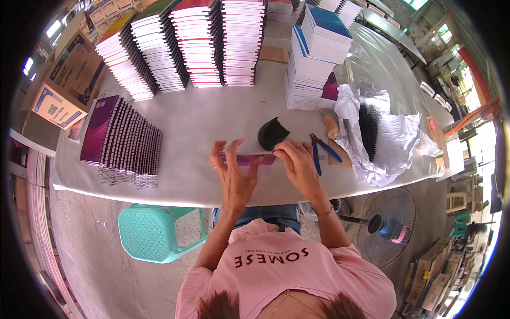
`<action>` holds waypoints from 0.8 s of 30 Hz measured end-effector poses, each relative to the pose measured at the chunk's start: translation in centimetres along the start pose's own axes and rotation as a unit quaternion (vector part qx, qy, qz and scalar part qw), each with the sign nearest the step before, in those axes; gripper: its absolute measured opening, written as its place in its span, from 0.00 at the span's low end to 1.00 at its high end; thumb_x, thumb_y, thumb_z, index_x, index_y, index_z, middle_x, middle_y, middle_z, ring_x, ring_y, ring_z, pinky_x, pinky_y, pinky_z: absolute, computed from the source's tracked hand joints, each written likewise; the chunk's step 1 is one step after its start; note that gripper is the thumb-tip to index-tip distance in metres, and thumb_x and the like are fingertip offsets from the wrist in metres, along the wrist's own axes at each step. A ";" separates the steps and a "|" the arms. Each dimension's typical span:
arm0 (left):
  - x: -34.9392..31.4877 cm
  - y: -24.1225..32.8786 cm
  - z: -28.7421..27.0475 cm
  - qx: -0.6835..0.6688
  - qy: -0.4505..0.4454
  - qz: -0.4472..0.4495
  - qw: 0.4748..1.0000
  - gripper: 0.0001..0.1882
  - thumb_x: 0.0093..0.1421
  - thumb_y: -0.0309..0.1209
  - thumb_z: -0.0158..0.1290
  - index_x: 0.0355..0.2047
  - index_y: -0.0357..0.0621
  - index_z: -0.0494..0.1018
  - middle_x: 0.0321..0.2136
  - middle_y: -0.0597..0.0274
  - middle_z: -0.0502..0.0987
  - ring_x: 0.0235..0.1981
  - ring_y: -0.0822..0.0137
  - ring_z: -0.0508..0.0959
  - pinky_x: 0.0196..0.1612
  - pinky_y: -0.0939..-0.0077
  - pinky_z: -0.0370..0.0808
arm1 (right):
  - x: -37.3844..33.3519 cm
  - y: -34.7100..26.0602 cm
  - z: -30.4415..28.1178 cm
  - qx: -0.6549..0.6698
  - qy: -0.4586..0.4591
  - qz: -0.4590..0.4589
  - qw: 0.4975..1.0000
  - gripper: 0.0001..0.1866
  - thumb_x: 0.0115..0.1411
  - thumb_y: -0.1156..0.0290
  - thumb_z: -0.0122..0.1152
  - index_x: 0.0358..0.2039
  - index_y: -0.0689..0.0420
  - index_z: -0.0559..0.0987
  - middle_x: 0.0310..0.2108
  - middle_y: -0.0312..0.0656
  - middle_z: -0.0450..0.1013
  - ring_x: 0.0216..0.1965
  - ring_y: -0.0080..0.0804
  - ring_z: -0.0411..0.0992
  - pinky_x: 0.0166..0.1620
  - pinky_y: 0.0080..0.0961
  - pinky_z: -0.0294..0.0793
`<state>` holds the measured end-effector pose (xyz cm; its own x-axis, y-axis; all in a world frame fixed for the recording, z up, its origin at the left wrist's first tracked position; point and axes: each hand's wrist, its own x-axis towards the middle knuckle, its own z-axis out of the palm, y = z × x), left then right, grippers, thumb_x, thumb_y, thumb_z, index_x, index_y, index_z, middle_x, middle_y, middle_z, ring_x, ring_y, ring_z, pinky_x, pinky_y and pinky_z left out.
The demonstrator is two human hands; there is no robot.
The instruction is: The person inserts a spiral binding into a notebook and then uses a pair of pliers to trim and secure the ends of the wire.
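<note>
1 purple booklet [248, 159] between 2 hands near the table's front edge

Leftmost on the table [186, 175] stands a stack of purple spiral-bound books [125, 138], close to the front edge. Behind it, 4 taller stacks of bound books [196, 48] line the far side. Bare tabletop opens between the purple stack and the left hand [236, 178], with more beyond it toward the tall stacks.

The left hand is partly open, its fingers spread over the booklet's far side and its thumb against the near purple face, so the booklet is held between them. The right hand [298, 162] is drawn into a pinch, clamped at the booklet's right end; the exact part gripped is hidden. The hands are apart, with the booklet spanning them.

Just beyond the booklet sits a curved black piece [272, 134]. Right of the right hand, blue-handled cutters [322, 151] lie close by, leaving little room there. Farther right, crumpled white wrapping [380, 165] surrounds black coils [367, 133], near the table's right end.
</note>
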<state>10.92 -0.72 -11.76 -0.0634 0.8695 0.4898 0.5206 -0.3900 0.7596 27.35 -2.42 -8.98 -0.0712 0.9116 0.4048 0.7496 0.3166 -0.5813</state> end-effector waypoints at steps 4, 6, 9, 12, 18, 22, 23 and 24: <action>0.0 -0.4 -0.2 -0.023 0.012 -0.019 0.999 0.30 0.47 0.25 0.68 0.50 0.45 0.67 0.52 0.46 0.59 0.54 0.46 0.62 0.54 0.55 0.65 | 0.1 -0.6 0.1 -0.043 -0.003 -0.016 0.999 0.03 0.62 0.71 0.57 0.36 0.54 0.75 0.36 0.38 0.73 0.39 0.40 0.71 0.49 0.37 0.61; -0.1 -0.6 -0.5 -0.023 -0.026 -0.020 0.999 0.30 0.46 0.27 0.69 0.47 0.43 0.67 0.49 0.49 0.62 0.53 0.48 0.62 0.51 0.56 0.65 | -0.1 -0.1 0.0 -0.010 -0.043 -0.005 0.999 0.04 0.62 0.70 0.57 0.35 0.54 0.76 0.36 0.39 0.73 0.40 0.41 0.71 0.48 0.38 0.62; -0.2 -2.0 -1.1 -0.020 -0.084 -0.008 0.996 0.29 0.44 0.29 0.71 0.43 0.42 0.66 0.45 0.52 0.64 0.49 0.50 0.63 0.48 0.55 0.66 | 0.7 1.7 -0.4 0.076 -0.099 0.031 0.992 0.07 0.62 0.66 0.59 0.36 0.56 0.76 0.39 0.43 0.72 0.43 0.46 0.70 0.48 0.40 0.64; 0.6 -3.1 -2.4 -0.028 -0.108 0.007 0.994 0.31 0.42 0.31 0.73 0.41 0.41 0.65 0.42 0.53 0.65 0.48 0.52 0.64 0.47 0.55 0.67 | 2.9 3.4 -0.6 0.011 -0.103 0.020 0.994 0.14 0.60 0.62 0.63 0.41 0.57 0.75 0.46 0.49 0.69 0.48 0.51 0.67 0.50 0.39 0.66; 1.5 -3.3 -3.2 -0.055 -0.117 0.011 0.992 0.35 0.38 0.33 0.74 0.42 0.41 0.64 0.42 0.54 0.63 0.48 0.52 0.65 0.49 0.58 0.68 | 3.0 7.7 3.5 0.008 -0.058 -0.066 0.996 0.27 0.55 0.58 0.69 0.50 0.55 0.70 0.57 0.58 0.61 0.59 0.57 0.61 0.59 0.40 0.64; 1.2 -4.2 -2.7 -0.062 -0.117 0.005 0.991 0.38 0.37 0.34 0.75 0.43 0.41 0.63 0.43 0.55 0.62 0.47 0.53 0.66 0.50 0.60 0.68 | 2.6 7.9 4.0 -0.021 -0.064 -0.051 0.996 0.27 0.54 0.57 0.70 0.49 0.54 0.70 0.60 0.62 0.58 0.60 0.60 0.59 0.59 0.43 0.65; 1.2 -4.5 -2.6 -0.059 -0.117 0.009 0.991 0.38 0.37 0.35 0.75 0.43 0.41 0.62 0.43 0.55 0.62 0.47 0.54 0.66 0.50 0.61 0.68 | 2.7 7.6 4.0 -0.042 -0.055 -0.064 0.996 0.27 0.54 0.57 0.70 0.49 0.55 0.71 0.60 0.61 0.57 0.61 0.60 0.59 0.59 0.42 0.65; 1.1 -4.7 -2.5 -0.064 -0.115 0.001 0.991 0.39 0.36 0.35 0.75 0.44 0.41 0.62 0.43 0.55 0.62 0.47 0.54 0.66 0.50 0.62 0.68 | 2.6 7.4 3.8 -0.016 -0.071 -0.035 0.997 0.27 0.53 0.57 0.71 0.49 0.55 0.72 0.61 0.60 0.58 0.61 0.57 0.59 0.60 0.40 0.64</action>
<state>6.25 1.27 -13.73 0.1407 0.9089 0.3926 0.4077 -0.4146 0.8136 30.25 3.29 -14.90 -0.2149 0.9165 0.3375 0.7603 0.3739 -0.5311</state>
